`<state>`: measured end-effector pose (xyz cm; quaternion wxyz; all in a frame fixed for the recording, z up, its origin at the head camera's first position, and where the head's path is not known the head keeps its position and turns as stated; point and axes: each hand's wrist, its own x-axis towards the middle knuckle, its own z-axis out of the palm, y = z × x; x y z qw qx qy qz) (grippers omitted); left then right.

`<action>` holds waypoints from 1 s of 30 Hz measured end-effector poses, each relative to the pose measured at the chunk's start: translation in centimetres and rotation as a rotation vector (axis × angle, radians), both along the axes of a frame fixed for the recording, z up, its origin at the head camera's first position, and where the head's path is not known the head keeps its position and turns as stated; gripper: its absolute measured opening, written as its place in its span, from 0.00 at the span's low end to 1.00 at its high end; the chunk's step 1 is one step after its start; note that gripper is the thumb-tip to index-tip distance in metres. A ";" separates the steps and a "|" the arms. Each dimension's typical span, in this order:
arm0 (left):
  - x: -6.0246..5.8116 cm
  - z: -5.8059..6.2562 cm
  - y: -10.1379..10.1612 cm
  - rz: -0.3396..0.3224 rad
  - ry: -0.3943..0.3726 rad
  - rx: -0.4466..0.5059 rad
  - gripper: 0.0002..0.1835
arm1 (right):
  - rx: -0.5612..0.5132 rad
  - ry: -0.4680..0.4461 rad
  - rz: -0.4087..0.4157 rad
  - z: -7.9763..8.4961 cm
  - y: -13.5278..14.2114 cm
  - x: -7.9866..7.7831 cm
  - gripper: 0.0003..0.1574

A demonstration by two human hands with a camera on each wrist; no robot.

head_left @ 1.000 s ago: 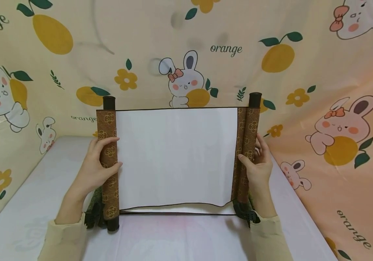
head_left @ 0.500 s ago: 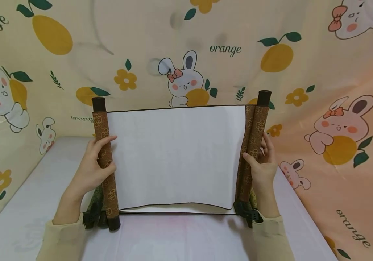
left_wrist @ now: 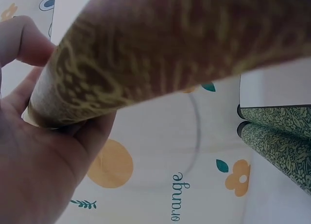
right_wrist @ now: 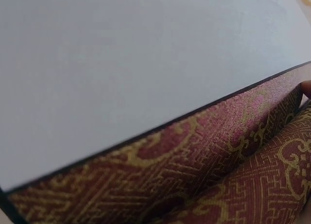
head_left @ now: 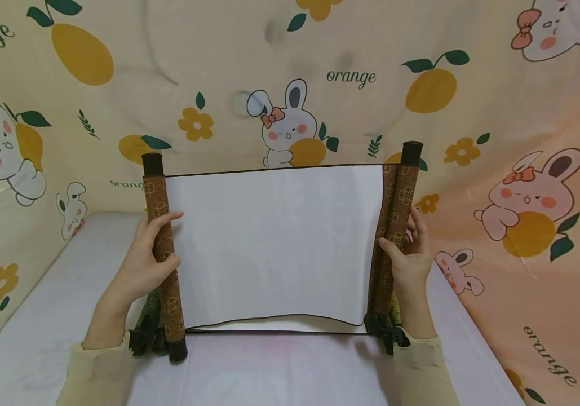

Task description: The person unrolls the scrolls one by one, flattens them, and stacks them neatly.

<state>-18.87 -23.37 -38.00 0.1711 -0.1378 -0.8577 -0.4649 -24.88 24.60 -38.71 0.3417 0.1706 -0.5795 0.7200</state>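
A brown, gold-patterned hanging scroll [head_left: 274, 242] is held up, partly unrolled, its blank white paper facing me. My left hand [head_left: 140, 259] grips the left roll [head_left: 172, 307], with thumb and a finger across its front. On the other side, my right hand [head_left: 412, 265] holds the right roll [head_left: 402, 194], its thumb on the brocade border. Black knobs cap the rods. The left wrist view shows the left hand curled round the patterned roll [left_wrist: 92, 83]. In the right wrist view, the brocade border [right_wrist: 194, 141] meets the white paper, and only a fingertip shows.
Behind the raised scroll, a second scroll with green patterned rolls [left_wrist: 279, 134] lies on the white-covered table [head_left: 269, 372]. Its middle is mostly hidden. A cloth backdrop [head_left: 208, 51] with rabbits and oranges rises behind the table and along its sides.
Both hands have moved apart, the left roll going left and the right roll going right. More white paper shows between them. Over the last half second there is hardly any movement.
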 end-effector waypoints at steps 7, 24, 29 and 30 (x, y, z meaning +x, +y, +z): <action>-0.3 -0.2 0.4 0.050 0.021 -0.057 0.41 | -0.006 0.002 0.003 0.1 -0.2 -0.1 0.53; 0.7 0.4 -1.2 0.030 0.031 -0.142 0.44 | 0.145 -0.236 -0.030 1.7 2.1 2.1 0.55; 0.7 1.0 -2.1 -0.046 0.080 -0.169 0.45 | 0.188 -0.283 -0.049 2.1 2.8 2.7 0.54; 0.8 1.1 -2.2 -0.057 0.088 -0.172 0.45 | 0.200 -0.292 -0.053 2.1 2.9 2.9 0.54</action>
